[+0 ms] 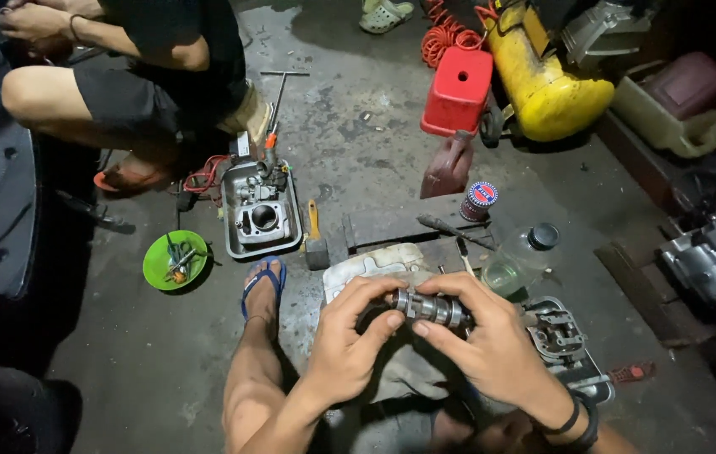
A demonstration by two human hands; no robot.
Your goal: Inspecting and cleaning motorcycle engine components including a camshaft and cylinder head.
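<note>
Two hands meet over a grey metal camshaft (pixel 431 308), held level above a dirty cloth (pixel 408 370) on the person's lap: the left hand (pixel 348 336) pinches its left end with thumb and fingers, and the right hand (pixel 484 336) grips the right end, wrist ringed with dark bands. Just right of them a metal tray (pixel 589 374) carries a cylinder head (pixel 553 329), with a red-handled tool (pixel 627 372) beside it. Past the hands stand a clear plastic bottle (pixel 522 256) and a small round can (pixel 479 200) on the concrete floor (pixel 358 126). To the left lie a blue sandal (pixel 262 284), a green bowl (pixel 175 260) of small parts and a second tray (pixel 261 212) with an engine cylinder. Farther off sit a red stool (pixel 457 91), a yellow compressor tank (pixel 543 84), and another person (pixel 123 76) crouching.
</note>
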